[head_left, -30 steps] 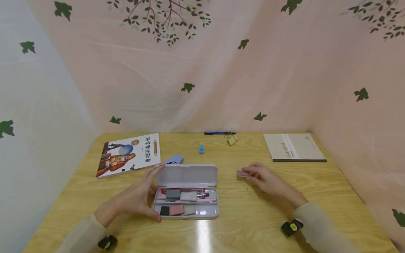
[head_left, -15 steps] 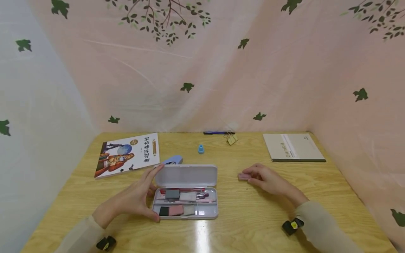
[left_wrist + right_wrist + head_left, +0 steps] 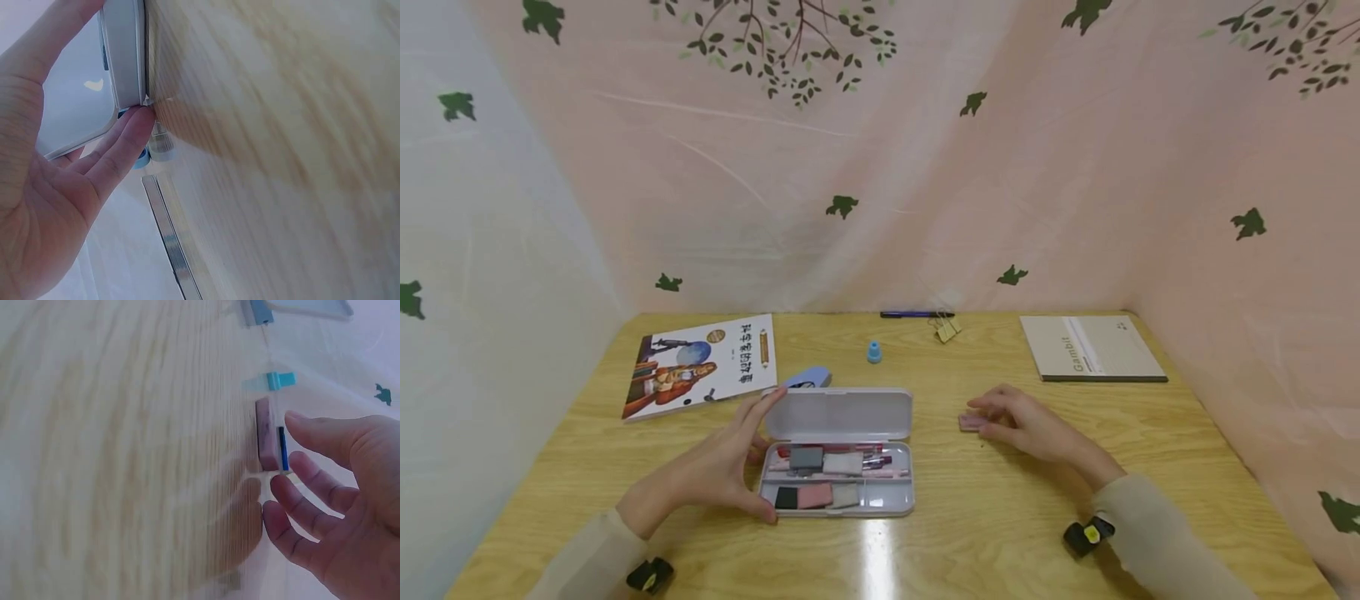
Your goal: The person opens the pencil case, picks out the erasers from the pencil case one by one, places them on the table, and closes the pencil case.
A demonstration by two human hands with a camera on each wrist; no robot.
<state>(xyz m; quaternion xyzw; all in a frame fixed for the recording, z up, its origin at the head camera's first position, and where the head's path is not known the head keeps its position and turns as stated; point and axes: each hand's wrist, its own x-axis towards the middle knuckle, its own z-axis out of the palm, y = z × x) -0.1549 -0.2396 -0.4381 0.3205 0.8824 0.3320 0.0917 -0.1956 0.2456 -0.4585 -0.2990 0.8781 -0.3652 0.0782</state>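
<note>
A: Left hand (image 3: 718, 471)?
B: Fingers straight, thumb spread wide, forearm low, sleeved.
A: Right hand (image 3: 1026, 427)?
B: Palm down, fingers (image 3: 312, 481) loosely extended, relaxed, gripping nothing.

Right hand (image 3: 347, 506): open, fingers (image 3: 312, 481) loosely spread, fingertips just beside a small pink eraser (image 3: 267, 434). Eraser: flat on the light wood-grain table (image 3: 125, 450), a dark stripe on its near face. Beyond it: a small blue cap-like piece (image 3: 275, 380), then a blue-grey item (image 3: 257, 311), partly cut off.
</note>
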